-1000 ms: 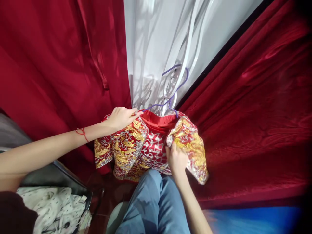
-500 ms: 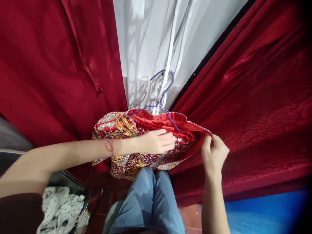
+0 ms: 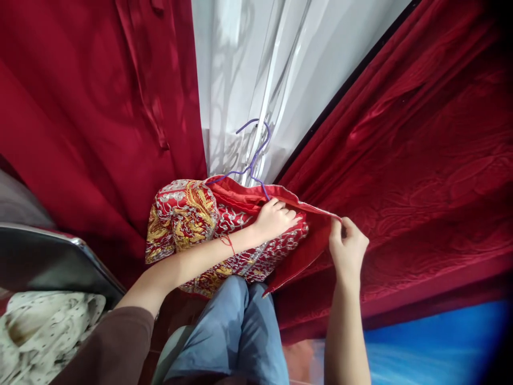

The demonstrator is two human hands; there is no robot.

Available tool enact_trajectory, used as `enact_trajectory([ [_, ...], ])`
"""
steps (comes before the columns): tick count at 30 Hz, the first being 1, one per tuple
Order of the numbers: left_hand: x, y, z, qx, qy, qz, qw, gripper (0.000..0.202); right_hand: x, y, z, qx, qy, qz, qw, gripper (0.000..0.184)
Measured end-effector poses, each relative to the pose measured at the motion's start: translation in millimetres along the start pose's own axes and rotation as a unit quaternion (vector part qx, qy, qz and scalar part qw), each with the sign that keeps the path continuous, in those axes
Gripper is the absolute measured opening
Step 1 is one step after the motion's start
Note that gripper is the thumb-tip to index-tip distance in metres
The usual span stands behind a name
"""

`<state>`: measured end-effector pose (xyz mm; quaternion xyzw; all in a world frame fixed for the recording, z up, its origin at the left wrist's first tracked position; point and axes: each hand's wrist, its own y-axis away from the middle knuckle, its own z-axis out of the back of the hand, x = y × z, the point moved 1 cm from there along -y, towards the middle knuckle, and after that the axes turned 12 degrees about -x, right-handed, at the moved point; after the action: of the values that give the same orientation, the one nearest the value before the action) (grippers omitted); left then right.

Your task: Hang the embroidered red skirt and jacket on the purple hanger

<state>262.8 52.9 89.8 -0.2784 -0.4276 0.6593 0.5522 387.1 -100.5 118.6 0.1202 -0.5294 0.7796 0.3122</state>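
Note:
A red jacket [image 3: 192, 214] with gold and silver embroidery hangs over my knees, its smooth red lining showing along the open front. A thin purple hanger [image 3: 252, 163] enters its neckline, one arm running down inside toward my left hand [image 3: 276, 220]. The fingers of that hand are curled over the jacket just beneath the hanger's arm; their tips are partly hidden, and whether they also touch the hanger I cannot tell. Out to the right, my right hand [image 3: 349, 243] pinches the jacket's front edge between thumb and fingers, holding it stretched.
Red curtains [image 3: 420, 187] hang on both sides of a white panel [image 3: 228, 80] with thin white metal bars. At lower left, a dark chair [image 3: 52, 256] carries white spotted cloth [image 3: 52, 326]. Blue material [image 3: 433, 342] lies at lower right.
My left hand has gone from flat fingers to curled ones, and its arm has swung inward. The hanger and the right hand with the jacket edge have shifted slightly left in view.

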Motion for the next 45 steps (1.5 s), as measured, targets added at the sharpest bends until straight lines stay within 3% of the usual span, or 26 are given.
enact_trajectory([
  [5,22,1,-15.0,-0.028,-0.083,0.013,0.996,0.028,-2,-6,29,-0.132,0.065,0.026,0.989,0.025],
  [9,28,-4,-13.1,-0.006,-0.083,0.024,0.996,0.032,-3,18,41,-0.085,0.092,0.024,0.992,0.028],
  [12,20,2,4.2,-0.041,-0.059,-0.007,0.997,0.031,-14,45,34,-0.045,0.081,0.005,0.996,0.03],
  [15,15,16,34.0,-0.128,-0.043,-0.03,0.99,0.02,-26,66,27,-0.058,0.065,-0.014,0.996,0.034],
  [18,27,18,67.7,-0.213,-0.082,0.053,0.972,0.021,-29,80,24,-0.075,0.043,-0.023,0.996,0.035],
  [20,44,7,85.0,-0.189,-0.106,0.088,0.972,0.032,-27,88,21,-0.078,0.022,-0.022,0.996,0.036],
  [23,69,-15,98.2,-0.096,-0.111,0.003,0.989,0.026,-27,95,15,-0.097,0.004,-0.036,0.995,0.037],
  [26,80,-27,101.8,-0.035,-0.113,-0.059,0.991,0.026,-30,92,12,-0.126,0.029,-0.054,0.99,0.039],
  [35,82,-36,117.3,0.042,-0.044,-0.046,0.997,0.033,-35,37,44,-0.223,0.12,0.02,0.967,0.053],
  [41,78,-36,120.8,0.044,-0.052,-0.028,0.997,0.034,-43,36,44,-0.232,0.126,0.069,0.962,0.059],
  [45,70,-38,119.2,0.045,-0.082,-0.013,0.996,0.037,-34,43,72,-0.288,0.119,0.082,0.947,0.041],
])
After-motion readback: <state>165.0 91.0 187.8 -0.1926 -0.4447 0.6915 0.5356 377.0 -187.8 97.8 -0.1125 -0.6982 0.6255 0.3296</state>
